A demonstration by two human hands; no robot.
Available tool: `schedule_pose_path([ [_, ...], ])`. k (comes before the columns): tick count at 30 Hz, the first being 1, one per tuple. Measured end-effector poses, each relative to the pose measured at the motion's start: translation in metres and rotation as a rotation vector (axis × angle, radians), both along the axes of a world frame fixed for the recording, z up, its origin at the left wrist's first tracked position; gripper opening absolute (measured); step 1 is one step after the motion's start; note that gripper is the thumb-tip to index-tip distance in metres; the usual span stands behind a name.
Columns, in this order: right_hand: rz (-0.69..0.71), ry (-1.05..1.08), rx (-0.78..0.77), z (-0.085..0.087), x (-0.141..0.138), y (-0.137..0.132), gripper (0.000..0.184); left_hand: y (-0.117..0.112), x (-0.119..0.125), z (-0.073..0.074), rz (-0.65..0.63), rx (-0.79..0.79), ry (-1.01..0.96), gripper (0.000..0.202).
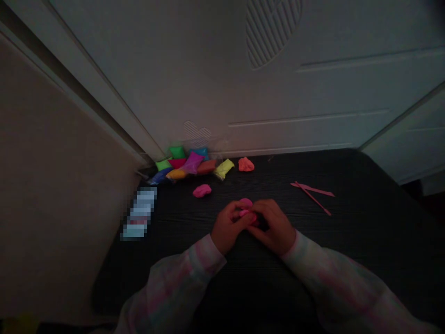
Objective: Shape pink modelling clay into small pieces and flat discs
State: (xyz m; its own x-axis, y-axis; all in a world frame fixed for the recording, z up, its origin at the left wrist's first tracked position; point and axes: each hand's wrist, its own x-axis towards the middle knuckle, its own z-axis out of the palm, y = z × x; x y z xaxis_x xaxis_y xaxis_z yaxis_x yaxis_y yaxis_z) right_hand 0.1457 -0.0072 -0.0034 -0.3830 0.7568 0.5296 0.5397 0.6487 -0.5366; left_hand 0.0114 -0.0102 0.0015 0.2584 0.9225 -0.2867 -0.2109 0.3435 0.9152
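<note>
My left hand and my right hand meet above the dark table, both closed around a piece of pink modelling clay. Fingers and thumbs of both hands press on it, so its full shape is partly hidden. A redder patch shows low between the thumbs; whether it is a separate piece I cannot tell. Beyond my left hand lies a loose pink clay lump. An orange clay lump rests farther back, near the white panel.
Several bright clay packets pile up at the back left, with a yellow packet at their right end. Two thin pink tools lie crossed on the right of the black table. A blurred-out rectangle is at the left edge.
</note>
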Motion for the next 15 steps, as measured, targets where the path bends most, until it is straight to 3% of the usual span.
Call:
schedule_pose_path([
  [3,0.042,-0.038,-0.005,-0.0012,0.0011,0.0010,0.030,0.0008,0.0003,-0.0013,-0.011,-0.034,-0.028,0.024],
  [10,0.044,-0.007,-0.002,-0.0008,0.0012,0.0012,0.024,0.0033,0.0001,-0.0072,-0.080,-0.060,-0.101,0.030],
  [15,0.076,-0.029,0.025,-0.0021,0.0038,0.0029,0.019,0.0035,0.0004,-0.0077,-0.125,-0.154,-0.151,0.021],
])
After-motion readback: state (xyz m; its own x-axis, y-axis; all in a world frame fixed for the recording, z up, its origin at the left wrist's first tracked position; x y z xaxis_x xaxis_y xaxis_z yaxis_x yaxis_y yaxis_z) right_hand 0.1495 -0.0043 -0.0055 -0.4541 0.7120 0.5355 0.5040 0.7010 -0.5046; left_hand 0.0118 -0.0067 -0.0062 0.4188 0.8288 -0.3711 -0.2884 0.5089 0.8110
